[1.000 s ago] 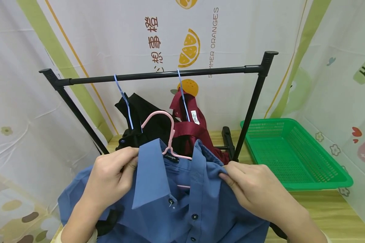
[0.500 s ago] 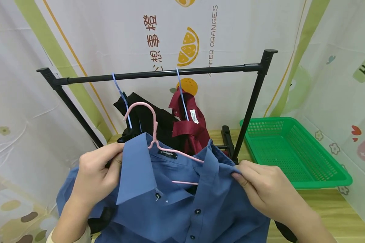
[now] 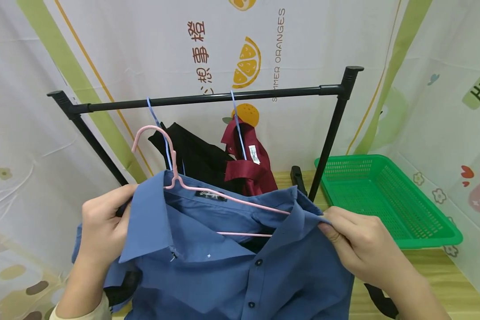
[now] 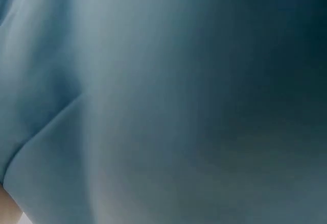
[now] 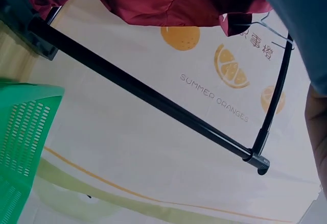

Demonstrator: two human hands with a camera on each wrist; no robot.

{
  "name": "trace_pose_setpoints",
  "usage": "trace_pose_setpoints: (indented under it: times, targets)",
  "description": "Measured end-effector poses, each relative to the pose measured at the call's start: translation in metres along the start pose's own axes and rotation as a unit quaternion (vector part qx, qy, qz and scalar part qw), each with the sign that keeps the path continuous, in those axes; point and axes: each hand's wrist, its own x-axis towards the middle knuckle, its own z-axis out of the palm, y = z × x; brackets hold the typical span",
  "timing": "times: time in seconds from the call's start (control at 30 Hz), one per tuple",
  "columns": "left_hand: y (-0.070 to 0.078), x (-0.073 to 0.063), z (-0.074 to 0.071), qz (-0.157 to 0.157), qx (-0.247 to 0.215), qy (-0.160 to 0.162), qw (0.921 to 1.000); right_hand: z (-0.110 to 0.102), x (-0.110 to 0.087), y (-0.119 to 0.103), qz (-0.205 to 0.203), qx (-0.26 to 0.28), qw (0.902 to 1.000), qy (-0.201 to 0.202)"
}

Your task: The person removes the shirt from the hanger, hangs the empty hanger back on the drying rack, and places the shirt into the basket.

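Observation:
A blue button-up shirt [image 3: 208, 284] is held up by its collar between both hands. My left hand [image 3: 106, 224] pinches the left side of the collar, while my right hand [image 3: 362, 242] pinches the opposite side near the shoulder. Inside the neck sits a pink hanger [image 3: 232, 200]; its hook rises out of the collar and leans left. The neck is spread wide, and the upper front hangs unbuttoned around the hanger's lower bar. Blurred blue cloth [image 4: 153, 101] fills the left wrist view, hiding the left fingers there.
Behind the shirt stands a black garment rack [image 3: 208, 98]. On blue hangers it bears a black garment [image 3: 196, 149] and a dark red garment [image 3: 256, 173]. A green basket [image 3: 388, 244] stands on the wooden table [image 3: 444, 275] at the right. Printed curtains surround the table.
My hands have moved apart, the left one leftward and the right one slightly rightward, stretching the collar wider. The pink hanger has shifted left with its hook tilting further left.

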Motion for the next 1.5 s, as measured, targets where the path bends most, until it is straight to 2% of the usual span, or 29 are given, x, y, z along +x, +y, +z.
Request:
trace_pose_setpoints:
  times: [0.27,0.43,0.6,0.77,0.87,1.0,1.13,1.37,1.5]
  targets:
    - [-0.002,0.000,-0.004,-0.024,-0.005,0.019,0.9995,-0.004,-0.012,0.007,0.027,0.040,0.9988,0.000]
    - [-0.004,-0.001,-0.005,-0.030,-0.010,0.027,0.9991,-0.004,-0.015,0.009,0.027,0.063,0.9976,0.006]
    - [-0.005,0.000,-0.005,-0.042,-0.012,0.036,0.9984,-0.006,-0.018,0.007,0.053,0.069,0.9962,-0.001]
    - [-0.005,0.000,-0.004,-0.065,-0.018,0.058,0.9960,-0.007,-0.021,0.004,0.082,0.061,0.9946,-0.017]
    - [-0.006,0.000,-0.003,-0.072,-0.022,0.068,0.9948,-0.005,-0.022,0.005,0.081,0.067,0.9944,-0.013]
    - [-0.005,0.000,-0.001,-0.069,-0.042,0.092,0.9925,0.000,-0.025,0.010,0.061,0.095,0.9935,0.018]
    - [-0.002,0.000,-0.001,-0.060,-0.061,0.112,0.9900,0.005,-0.030,0.015,0.064,0.129,0.9886,0.046]
    - [0.004,-0.001,0.002,-0.057,-0.077,0.116,0.9886,0.004,-0.038,0.020,0.089,0.160,0.9801,0.076]
    - [0.008,-0.003,0.006,-0.064,-0.078,0.124,0.9871,0.004,-0.042,0.023,0.080,0.237,0.9636,0.095]
